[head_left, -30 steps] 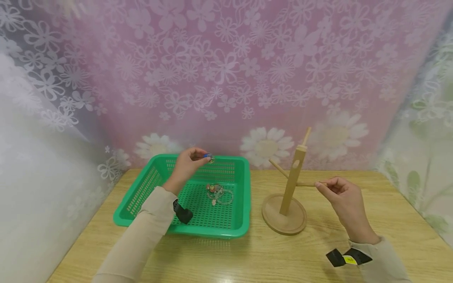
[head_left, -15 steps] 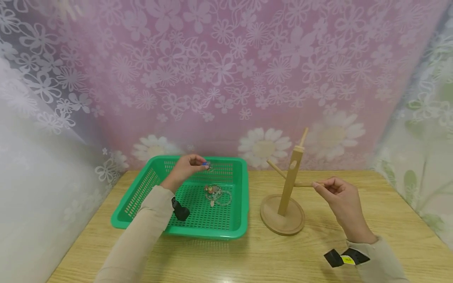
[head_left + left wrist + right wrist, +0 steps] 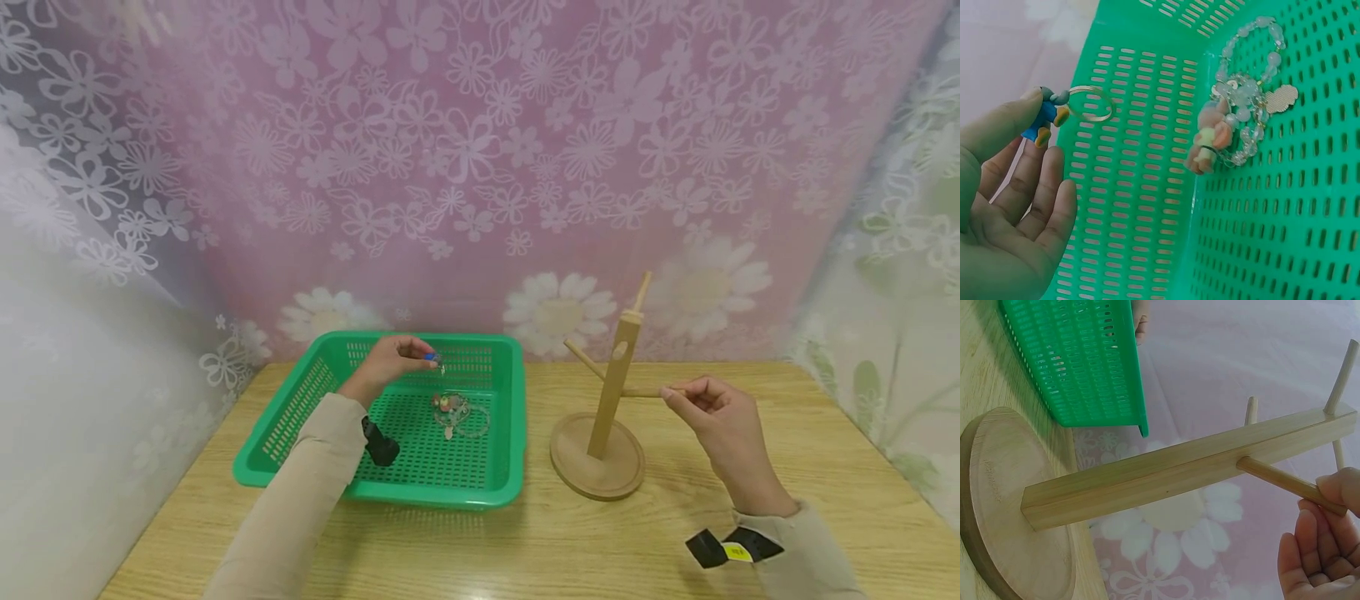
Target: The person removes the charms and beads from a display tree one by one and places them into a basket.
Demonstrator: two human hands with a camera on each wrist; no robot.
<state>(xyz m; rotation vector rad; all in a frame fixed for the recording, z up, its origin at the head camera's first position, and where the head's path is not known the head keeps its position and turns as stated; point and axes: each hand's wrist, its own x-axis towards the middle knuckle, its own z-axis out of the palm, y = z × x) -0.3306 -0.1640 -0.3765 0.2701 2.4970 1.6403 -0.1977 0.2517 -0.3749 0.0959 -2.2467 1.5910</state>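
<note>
My left hand (image 3: 386, 364) pinches a keychain (image 3: 1047, 117) over the green basket (image 3: 517, 417). Its small blue figure with yellow feet sits between thumb and forefinger, and a metal ring (image 3: 1110, 106) sticks out from it. On the basket floor lie a beaded bracelet (image 3: 1272, 59) and a keychain with a small pinkish-yellow figure (image 3: 1209, 134), bunched together. To the right, my right hand (image 3: 723, 421) pinches the end of a peg (image 3: 1285, 481) on a wooden peg stand (image 3: 615, 392), with thumb and fingertips around it. The stand tilts slightly on its round base (image 3: 570, 458).
The basket and stand share a wood-grain table (image 3: 585, 550), with a gap between them. A pink flowered cloth (image 3: 450, 208) hangs right behind the table. Other pegs (image 3: 585, 360) jut out from the stand's post.
My left hand has lowered slightly with the keychain and drawn a little left over the basket. The keychain's ring now hangs down. My right hand keeps holding the peg.
</note>
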